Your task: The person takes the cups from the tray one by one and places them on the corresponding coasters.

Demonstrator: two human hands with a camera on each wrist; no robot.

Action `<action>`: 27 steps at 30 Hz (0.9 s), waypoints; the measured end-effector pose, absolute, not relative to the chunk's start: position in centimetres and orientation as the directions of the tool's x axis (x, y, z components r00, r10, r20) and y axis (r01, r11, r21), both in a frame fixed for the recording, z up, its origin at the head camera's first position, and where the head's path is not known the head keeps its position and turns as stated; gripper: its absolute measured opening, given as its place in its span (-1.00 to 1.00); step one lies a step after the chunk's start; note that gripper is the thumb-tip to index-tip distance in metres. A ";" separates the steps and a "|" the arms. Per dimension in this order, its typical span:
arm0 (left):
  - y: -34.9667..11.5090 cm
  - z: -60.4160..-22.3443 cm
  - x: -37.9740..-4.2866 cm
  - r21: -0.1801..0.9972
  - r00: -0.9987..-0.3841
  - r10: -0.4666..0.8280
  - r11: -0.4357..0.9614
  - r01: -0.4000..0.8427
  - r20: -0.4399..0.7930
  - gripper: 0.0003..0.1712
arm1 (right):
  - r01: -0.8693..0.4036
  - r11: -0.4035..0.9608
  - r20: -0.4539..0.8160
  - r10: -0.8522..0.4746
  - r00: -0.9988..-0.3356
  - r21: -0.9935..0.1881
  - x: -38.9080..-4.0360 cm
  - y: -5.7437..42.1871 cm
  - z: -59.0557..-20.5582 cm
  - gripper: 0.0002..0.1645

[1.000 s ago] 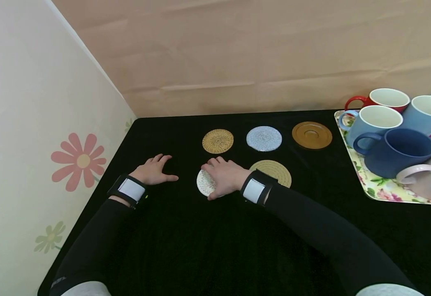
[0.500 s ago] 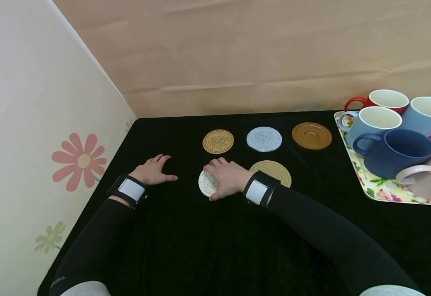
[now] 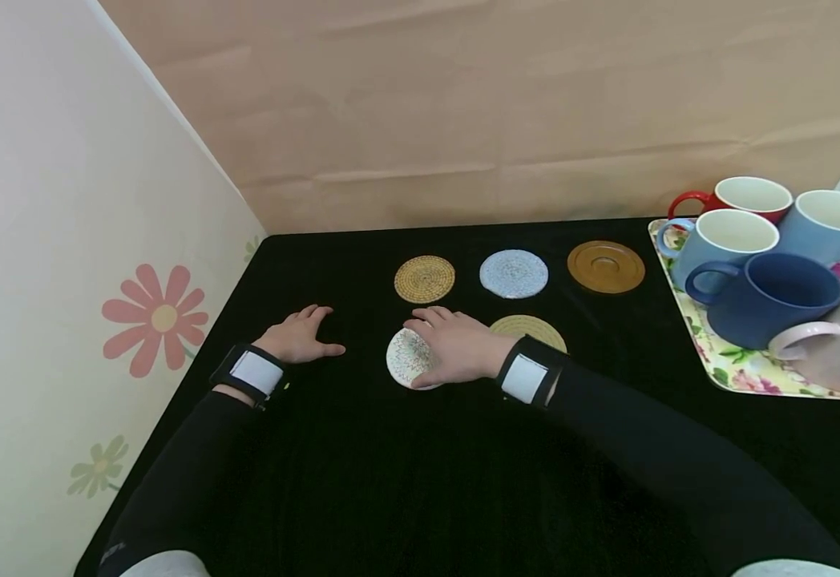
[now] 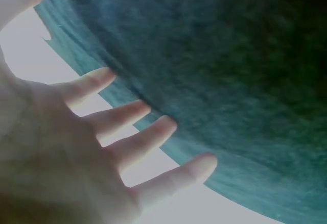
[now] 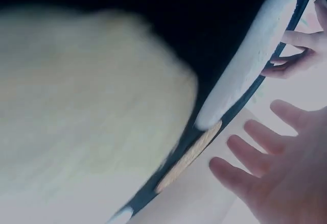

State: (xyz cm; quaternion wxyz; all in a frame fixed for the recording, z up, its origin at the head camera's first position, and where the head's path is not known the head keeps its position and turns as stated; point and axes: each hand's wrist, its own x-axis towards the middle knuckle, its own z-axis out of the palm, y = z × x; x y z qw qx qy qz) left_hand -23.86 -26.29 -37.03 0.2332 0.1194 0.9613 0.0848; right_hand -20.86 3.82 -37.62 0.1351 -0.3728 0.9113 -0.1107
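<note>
My right hand [image 3: 459, 349] hovers over the right part of a white speckled round coaster [image 3: 404, 358], covering some of it. In the right wrist view its fingers [image 5: 232, 175] are spread and apart from that coaster. Partly hidden behind the right wrist lies a beige woven coaster [image 3: 531, 327]. On the left side of the dark cloth my left hand [image 3: 296, 336] has its fingers and thumb spread, holding nothing. The left wrist view has these fingers [image 4: 148, 137] extended against the cloth.
At the back lie a tan woven coaster [image 3: 424, 280], a light blue one [image 3: 514, 274] and a brown one [image 3: 605, 267]. On the right, a floral tray [image 3: 733, 365] bears several mugs, a dark blue mug [image 3: 773, 300] among them. A wall [image 3: 45, 240] borders the left.
The white speckled coaster shifted slightly right at first. Since then my right hand has drawn back to the right, baring more of it. The left hand has stayed in place.
</note>
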 end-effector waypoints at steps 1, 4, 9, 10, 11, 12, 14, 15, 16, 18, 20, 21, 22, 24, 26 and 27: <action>-26.1 -36.9 -23.7 0.210 -0.864 0.267 0.959 0.192 -0.428 -0.05 | -0.656 0.693 -0.141 -0.712 -0.688 -0.298 -20.8 4.5 -37.5 0.08; -25.1 -36.4 -23.4 0.165 -0.868 0.267 0.962 0.216 -0.418 -0.08 | -0.676 0.683 -0.063 -0.714 -0.697 -0.277 -20.4 7.0 -37.1 -0.04; -22.2 -35.4 -22.7 0.111 -0.870 0.353 0.935 0.336 -0.345 -0.15 | -0.698 0.680 0.057 -0.705 -0.706 -0.224 -19.3 11.7 -36.6 -0.20; -21.6 -35.2 -22.5 0.108 -0.864 0.392 0.919 0.378 -0.315 -0.17 | -0.698 0.684 0.073 -0.701 -0.710 -0.212 -19.0 12.5 -36.5 -0.22; -20.9 -35.0 -22.3 0.105 -0.857 0.430 0.902 0.418 -0.284 -0.18 | -0.692 0.692 0.080 -0.693 -0.716 -0.206 -18.7 13.3 -36.4 -0.23; -20.1 -34.8 -22.0 0.100 -0.845 0.471 0.882 0.461 -0.252 -0.20 | -0.685 0.701 0.085 -0.684 -0.725 -0.200 -18.4 14.1 -36.2 -0.24; -18.6 -34.5 -21.5 0.082 -0.816 0.544 0.838 0.539 -0.195 -0.21 | -0.662 0.724 0.084 -0.660 -0.747 -0.192 -17.7 15.6 -36.0 -0.24; -17.8 -34.3 -21.3 0.073 -0.800 0.575 0.817 0.572 -0.173 -0.21 | -0.650 0.735 0.082 -0.648 -0.757 -0.193 -17.4 16.3 -35.9 -0.24; -17.0 -34.2 -21.1 0.067 -0.781 0.605 0.795 0.603 -0.153 -0.21 | -0.638 0.745 0.084 -0.635 -0.768 -0.197 -17.0 17.0 -35.8 -0.25; -15.3 -34.0 -20.7 0.057 -0.739 0.663 0.748 0.662 -0.122 -0.21 | -0.617 0.760 0.091 -0.613 -0.785 -0.203 -16.3 18.5 -35.7 -0.27; -13.8 -34.0 -20.3 0.056 -0.690 0.717 0.696 0.716 -0.096 -0.22 | -0.598 0.772 0.102 -0.591 -0.800 -0.214 -15.5 19.9 -35.7 -0.29; -13.1 -34.1 -20.1 0.061 -0.665 0.742 0.670 0.740 -0.082 -0.23 | -0.590 0.778 0.109 -0.581 -0.806 -0.215 -15.1 20.5 -35.7 -0.30; -12.4 -34.2 -19.9 0.069 -0.639 0.766 0.643 0.763 -0.067 -0.25 | -0.579 0.786 0.116 -0.569 -0.814 -0.216 -14.7 21.2 -35.8 -0.31; -11.3 -34.4 -19.6 0.089 -0.594 0.803 0.596 0.798 -0.044 -0.27 | -0.557 0.804 0.133 -0.541 -0.831 -0.209 -14.0 22.4 -35.9 -0.31; -10.3 -34.6 -19.1 0.106 -0.554 0.832 0.554 0.826 -0.032 -0.28 | -0.531 0.823 0.149 -0.510 -0.847 -0.202 -13.2 23.7 -35.9 -0.30; -9.9 -34.7 -18.9 0.111 -0.535 0.844 0.535 0.838 -0.031 -0.28 | -0.517 0.833 0.160 -0.493 -0.855 -0.198 -12.9 24.3 -35.9 -0.29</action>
